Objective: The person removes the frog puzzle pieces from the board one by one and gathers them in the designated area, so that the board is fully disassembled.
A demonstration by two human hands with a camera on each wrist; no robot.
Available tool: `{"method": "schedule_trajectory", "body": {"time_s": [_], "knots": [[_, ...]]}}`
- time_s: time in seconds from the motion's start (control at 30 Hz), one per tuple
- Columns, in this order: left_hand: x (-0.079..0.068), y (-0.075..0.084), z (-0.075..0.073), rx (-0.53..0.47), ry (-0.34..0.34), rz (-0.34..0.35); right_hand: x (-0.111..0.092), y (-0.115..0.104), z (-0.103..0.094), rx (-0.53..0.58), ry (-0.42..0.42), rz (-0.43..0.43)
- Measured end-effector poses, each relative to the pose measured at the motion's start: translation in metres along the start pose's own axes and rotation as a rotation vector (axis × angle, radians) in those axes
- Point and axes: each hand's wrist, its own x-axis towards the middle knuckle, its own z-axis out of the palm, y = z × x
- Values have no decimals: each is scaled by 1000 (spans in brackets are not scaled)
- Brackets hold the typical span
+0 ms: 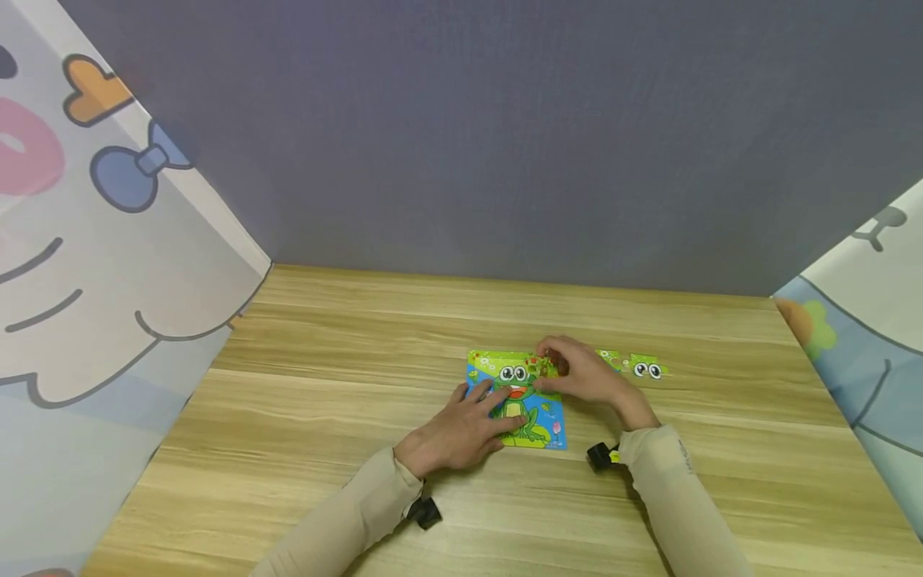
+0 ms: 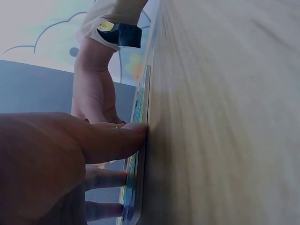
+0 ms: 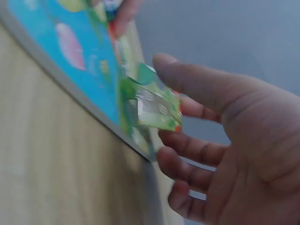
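Observation:
A flat frog jigsaw puzzle (image 1: 553, 410) in a thin tray lies on the table, with a green frog on a blue and green ground. My left hand (image 1: 461, 430) rests across its lower left part, fingers spread; in the left wrist view the thumb (image 2: 117, 140) touches the tray's edge. At the upper right corner of the puzzle, my right hand (image 1: 587, 375) pinches a jigsaw piece (image 3: 159, 108). That piece is green with white and red marks and sits tilted over the board in the right wrist view. Part of the frog is hidden under the left hand.
To the right of the puzzle lie loose jigsaw pieces: one with two eyes (image 1: 647, 369) and a green one (image 1: 609, 357) partly behind the right hand. A grey panel (image 1: 505, 144) stands along the back of the wooden table (image 1: 324, 336). Printed cartoon walls flank both sides.

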Motion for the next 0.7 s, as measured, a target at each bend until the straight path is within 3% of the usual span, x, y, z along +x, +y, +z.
{"method": "schedule_trajectory", "body": {"time_s": [0.23, 0.53, 0.7], "knots": [[-1, 0, 1, -13, 7, -4, -3, 3, -8, 103, -54, -24], [-1, 0, 0, -11, 8, -1, -4, 1, -4, 104, 5, 1], [-1, 0, 1, -21, 5, -5, -4, 3, -2, 170, 30, 46]]}}
